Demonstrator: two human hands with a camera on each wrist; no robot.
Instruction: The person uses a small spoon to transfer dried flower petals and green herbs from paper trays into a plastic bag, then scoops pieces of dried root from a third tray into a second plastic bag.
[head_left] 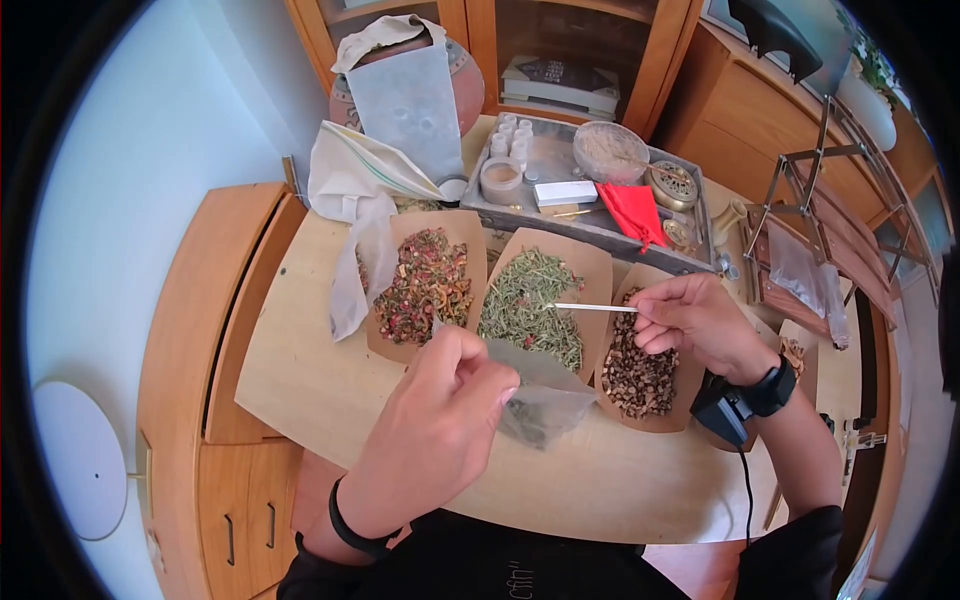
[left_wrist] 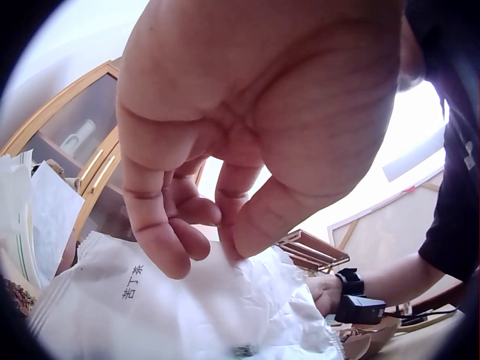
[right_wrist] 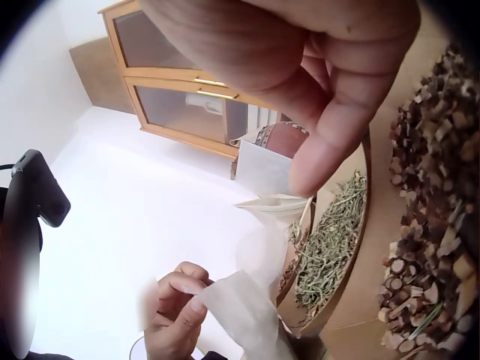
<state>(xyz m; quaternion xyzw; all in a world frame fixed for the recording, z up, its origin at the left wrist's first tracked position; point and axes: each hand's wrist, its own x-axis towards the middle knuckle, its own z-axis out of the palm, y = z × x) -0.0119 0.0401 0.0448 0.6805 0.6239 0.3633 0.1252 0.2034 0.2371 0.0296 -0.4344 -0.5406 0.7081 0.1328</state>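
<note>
My left hand pinches the edge of a small translucent white bag, which hangs over the near side of the table with something dark in its bottom. Printed characters show on the bag in the left wrist view. Between thumb and fingers, my right hand holds a thin white stick level. Its tip points left over a paper tray of dried green herb. Below the right hand lies a tray of chopped brown woody pieces. A third tray, left of the green one, bears reddish dried flowers.
Behind the trays stands a grey tray with small white bottles, a bowl of powder, a red pouch and a brass burner. Cloth and paper bags lean at the back left. A folding wooden rack is at right.
</note>
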